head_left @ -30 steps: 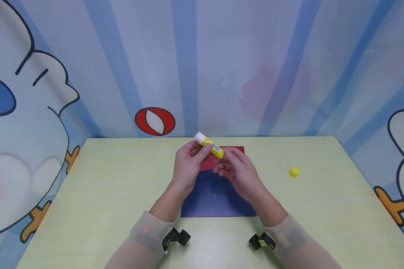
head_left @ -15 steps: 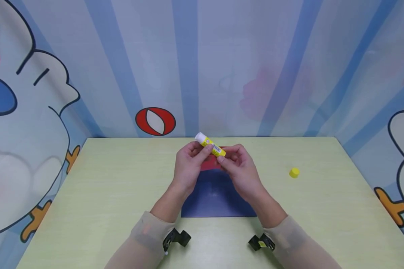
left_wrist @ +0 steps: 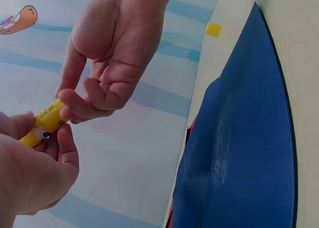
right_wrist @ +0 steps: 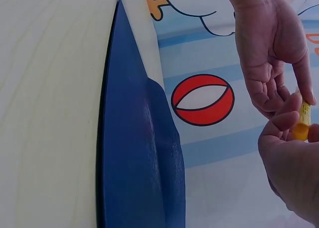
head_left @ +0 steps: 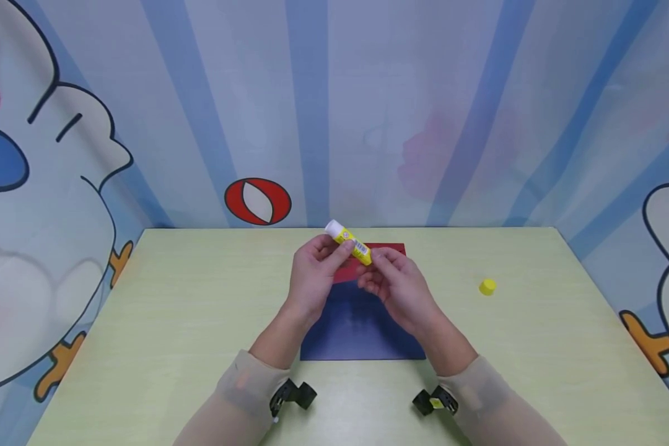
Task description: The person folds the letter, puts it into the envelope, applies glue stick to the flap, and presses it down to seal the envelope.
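Above the sheets, my left hand (head_left: 312,269) pinches a yellow glue stick (head_left: 352,243) by its body, tilted with the white end up and to the left. The thumb and fingertips of my right hand (head_left: 400,288) grip its lower yellow end. Both hands also show round the glue stick (left_wrist: 49,119) in the left wrist view. A dark blue sheet (head_left: 362,334) lies on the table below, its far part bulging up in the wrist views. Partly hidden behind the hands, a red piece (head_left: 347,273) lies at the blue sheet's far edge.
A small yellow cap (head_left: 487,287) stands on the pale wooden table (head_left: 212,297), off to the right of the hands. Behind the table's far edge rises a blue striped wall (head_left: 362,124) with cartoon pictures.
The right thumb and fingers rolled round the glue stick's lower end, the thumb going lower and then back up. The left hand has kept its hold and barely moved.
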Available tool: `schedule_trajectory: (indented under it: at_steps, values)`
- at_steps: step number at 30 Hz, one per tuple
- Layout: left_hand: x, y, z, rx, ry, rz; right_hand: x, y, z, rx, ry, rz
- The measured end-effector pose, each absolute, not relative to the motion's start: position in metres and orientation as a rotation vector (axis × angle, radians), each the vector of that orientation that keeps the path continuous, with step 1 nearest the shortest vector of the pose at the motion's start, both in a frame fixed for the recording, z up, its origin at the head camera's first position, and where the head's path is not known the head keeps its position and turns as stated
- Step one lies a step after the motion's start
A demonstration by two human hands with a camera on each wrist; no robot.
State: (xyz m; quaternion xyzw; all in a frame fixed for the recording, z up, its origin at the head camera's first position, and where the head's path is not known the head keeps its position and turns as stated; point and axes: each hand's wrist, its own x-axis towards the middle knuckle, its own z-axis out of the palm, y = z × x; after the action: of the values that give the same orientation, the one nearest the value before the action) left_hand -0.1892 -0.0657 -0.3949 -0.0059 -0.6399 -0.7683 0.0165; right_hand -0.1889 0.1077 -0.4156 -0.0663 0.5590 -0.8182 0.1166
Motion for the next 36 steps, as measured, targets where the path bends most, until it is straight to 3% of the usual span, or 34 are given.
schedule_trajectory:
  at_steps: [36]
  values:
    - [-0.1883, -0.0658, -0.3949, 0.004, -2.003, -2.351, -0.1863, 0.1052, -0.4145, -0.232, 1.713, -2.427]
